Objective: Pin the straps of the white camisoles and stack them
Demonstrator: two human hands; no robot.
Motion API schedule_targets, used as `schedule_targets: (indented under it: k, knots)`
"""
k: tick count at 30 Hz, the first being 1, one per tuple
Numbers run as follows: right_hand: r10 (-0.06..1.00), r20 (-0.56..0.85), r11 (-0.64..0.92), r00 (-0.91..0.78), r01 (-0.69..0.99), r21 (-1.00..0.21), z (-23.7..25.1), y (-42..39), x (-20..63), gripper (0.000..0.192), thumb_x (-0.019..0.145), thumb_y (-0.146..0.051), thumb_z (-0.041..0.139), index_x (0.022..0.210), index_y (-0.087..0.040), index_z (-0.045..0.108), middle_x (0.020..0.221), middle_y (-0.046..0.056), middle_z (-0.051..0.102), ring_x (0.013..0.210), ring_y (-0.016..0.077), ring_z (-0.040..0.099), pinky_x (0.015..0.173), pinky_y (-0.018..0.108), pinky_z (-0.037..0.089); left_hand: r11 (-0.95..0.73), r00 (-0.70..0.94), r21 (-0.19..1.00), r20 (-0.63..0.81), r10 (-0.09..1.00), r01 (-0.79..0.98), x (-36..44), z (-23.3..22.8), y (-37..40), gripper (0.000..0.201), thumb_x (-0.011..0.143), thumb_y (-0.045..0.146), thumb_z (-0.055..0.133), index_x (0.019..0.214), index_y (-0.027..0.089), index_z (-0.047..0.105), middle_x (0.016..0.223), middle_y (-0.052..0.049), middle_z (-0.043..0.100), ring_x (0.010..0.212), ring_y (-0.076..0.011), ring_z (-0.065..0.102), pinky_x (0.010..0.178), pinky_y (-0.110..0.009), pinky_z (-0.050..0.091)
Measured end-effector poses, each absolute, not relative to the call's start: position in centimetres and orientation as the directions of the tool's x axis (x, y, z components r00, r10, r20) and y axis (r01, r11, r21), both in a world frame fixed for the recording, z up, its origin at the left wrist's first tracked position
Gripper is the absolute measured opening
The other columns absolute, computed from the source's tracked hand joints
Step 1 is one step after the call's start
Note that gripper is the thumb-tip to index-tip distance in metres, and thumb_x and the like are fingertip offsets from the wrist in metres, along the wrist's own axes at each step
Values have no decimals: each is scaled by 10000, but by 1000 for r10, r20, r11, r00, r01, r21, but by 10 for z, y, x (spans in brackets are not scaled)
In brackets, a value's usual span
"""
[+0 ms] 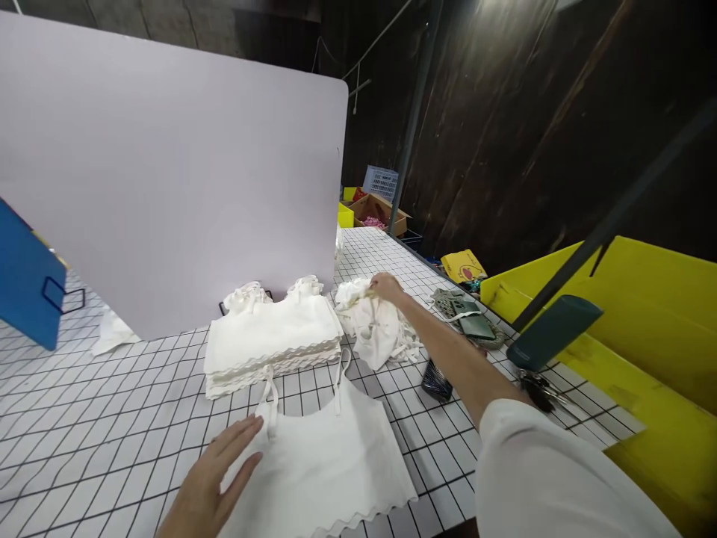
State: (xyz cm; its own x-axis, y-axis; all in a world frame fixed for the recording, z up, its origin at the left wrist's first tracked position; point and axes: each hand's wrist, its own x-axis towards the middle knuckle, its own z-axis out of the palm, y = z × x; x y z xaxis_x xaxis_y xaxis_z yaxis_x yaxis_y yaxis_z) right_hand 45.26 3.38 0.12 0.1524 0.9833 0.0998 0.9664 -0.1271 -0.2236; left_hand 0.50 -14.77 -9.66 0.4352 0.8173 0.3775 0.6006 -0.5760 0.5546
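Observation:
A white camisole top (336,456) with thin straps and a scalloped hem lies spread out in front of me. My left hand (218,474) rests on its left side, fingers stretched out, holding nothing. Reaching forward, my right hand (386,285) is at the top of a loose heap of white garments (375,329), its fingers curled on the fabric. Beyond the spread top sits a neat stack of folded white tops (274,332), their straps bunched at the back edge.
A large pale board (179,179) stands behind the stack, with a blue board (28,276) at the left. On the right are a black object (437,381), a green-grey pouch (473,321), a dark green cylinder (554,332), keys (541,388) and a yellow bin (661,321). The tablecloth (140,403) is gridded.

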Motion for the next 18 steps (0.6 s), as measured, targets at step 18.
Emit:
schedule_targets:
  k: [18]
  knots:
    - [697, 646, 668, 310, 44, -742, 304, -33, 447, 302, 1016, -428, 416, 850, -210, 544, 702, 34, 701, 781, 194, 725, 697, 333, 599, -411, 552, 898, 264, 791, 159, 141, 18, -83, 520, 873, 524, 644, 1294, 220, 662, 1301, -122, 691, 1176, -313, 670, 1007, -483, 559]
